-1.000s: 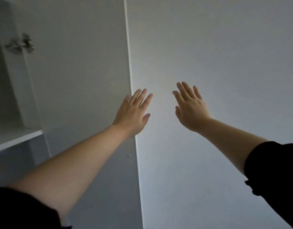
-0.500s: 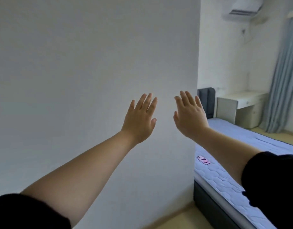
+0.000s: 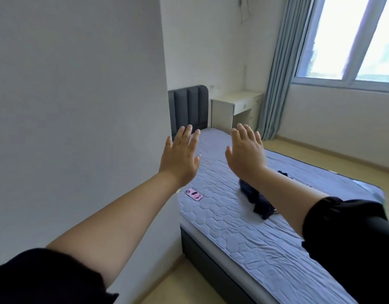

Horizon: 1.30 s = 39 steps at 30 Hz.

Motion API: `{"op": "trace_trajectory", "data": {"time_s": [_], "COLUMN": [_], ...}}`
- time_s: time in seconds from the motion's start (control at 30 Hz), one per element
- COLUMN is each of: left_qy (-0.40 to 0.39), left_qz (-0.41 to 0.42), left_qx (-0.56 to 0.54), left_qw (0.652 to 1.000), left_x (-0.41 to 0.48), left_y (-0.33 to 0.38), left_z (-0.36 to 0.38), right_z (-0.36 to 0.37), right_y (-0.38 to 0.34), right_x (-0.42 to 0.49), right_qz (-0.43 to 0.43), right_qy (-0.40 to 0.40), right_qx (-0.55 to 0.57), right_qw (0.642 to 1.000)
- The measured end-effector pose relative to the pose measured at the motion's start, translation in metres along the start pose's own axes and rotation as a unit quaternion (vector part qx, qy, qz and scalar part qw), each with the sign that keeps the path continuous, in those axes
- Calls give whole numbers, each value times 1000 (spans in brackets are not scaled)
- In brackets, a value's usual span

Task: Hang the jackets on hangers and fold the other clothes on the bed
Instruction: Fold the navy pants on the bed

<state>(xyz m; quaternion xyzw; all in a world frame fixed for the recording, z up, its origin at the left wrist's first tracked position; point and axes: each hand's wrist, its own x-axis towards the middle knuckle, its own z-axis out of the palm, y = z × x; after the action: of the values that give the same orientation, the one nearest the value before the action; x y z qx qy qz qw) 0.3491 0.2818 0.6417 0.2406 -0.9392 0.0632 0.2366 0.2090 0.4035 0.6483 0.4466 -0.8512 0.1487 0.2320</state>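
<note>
The work looks to be at its very start: neither folding nor hanging is under way, and no hanger is showing anywhere in view. A dark heap of clothes (image 3: 258, 201) is lying crumpled on the bed (image 3: 233, 233), near the middle of the quilted cover, and the right forearm is hiding part of it. Whether the heap is holding a jacket or only other garments cannot be told from here.

Both arms are reaching straight out in front of the person at about the same height. The left hand (image 3: 180, 159) is hovering before the corner of the wall (image 3: 79, 106), and the right hand (image 3: 246, 154) is hovering above the far part of the bed. Both are showing their backs to the camera, with fingers straight and slightly spread. Both are empty, touching nothing and well apart from the clothes.

The next move is probably calling for the hands to drop towards the heap, lift one garment free and spread it out, so that it can be judged as a jacket or as something to fold. A pink phone (image 3: 194, 194) is lying on the cover near the wall-side edge, apart from the heap, and is best left clear of any spreading cloth.
</note>
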Motion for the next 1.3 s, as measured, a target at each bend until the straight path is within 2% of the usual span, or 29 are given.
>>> {"op": "trace_trajectory", "data": {"time_s": [0.2,0.43,0.63,0.87,1.03,1.3], "left_qy": [-47,-161,-251,-317,-336,-331], "left_qz": [-40,-109,-145,-118,-109,-122], "left_qx": [-23,-49,-68,-37,-55,-93], "left_qw": [998,980,955,941,934,931], "left_x": [90,154,128,96,101,88], "left_y": [53,77,58,24,25,41], "left_z": [144,306,378,424,477,630], "right_z": [114,279,370,425,479,616], "right_y": [114,196,199,184,190,227], "right_x": [61,103,76,62,43,21], "right_qz": [24,21,22,46,63,72], "right_qy": [-59,-177,-285,-323,-346,-363], "right_qx": [7,20,23,40,38,20], "right_qw": [998,984,958,945,935,929]}}
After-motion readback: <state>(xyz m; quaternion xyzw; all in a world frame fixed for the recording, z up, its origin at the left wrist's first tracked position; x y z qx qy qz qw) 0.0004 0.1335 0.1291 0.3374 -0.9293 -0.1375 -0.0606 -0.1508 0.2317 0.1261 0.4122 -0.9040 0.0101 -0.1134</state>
